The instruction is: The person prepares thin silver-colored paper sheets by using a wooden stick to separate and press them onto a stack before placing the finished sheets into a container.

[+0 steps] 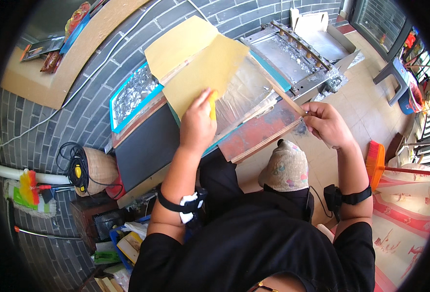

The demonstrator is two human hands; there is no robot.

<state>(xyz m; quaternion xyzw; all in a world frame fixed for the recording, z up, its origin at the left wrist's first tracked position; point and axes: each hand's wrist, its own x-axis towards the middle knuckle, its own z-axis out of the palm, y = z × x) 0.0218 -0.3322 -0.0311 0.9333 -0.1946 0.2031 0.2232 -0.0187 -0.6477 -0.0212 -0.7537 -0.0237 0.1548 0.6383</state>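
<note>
My left hand (199,122) grips the near edge of a tan paper sheet (204,75), which tilts up over a board and is blurred along its right edge. A bright yellow piece (213,105) covers or lies along the thumb side; I cannot tell which. My right hand (324,122) pinches the near end of a thin wooden strip (273,85) between thumb and fingers. Between the hands lies a wrinkled, shiny brownish sheet (242,104), with ragged layered paper edges (260,109) at its near right side. Another tan sheet (182,45) stands behind.
A blue-rimmed tray (112,113) of silvery scraps is at left, by a black panel (145,146). A metal frame machine (291,54) littered with silvery flakes stands beyond. A reddish worn board (262,127) forms the near edge, above a patterned cloth-covered object (286,168).
</note>
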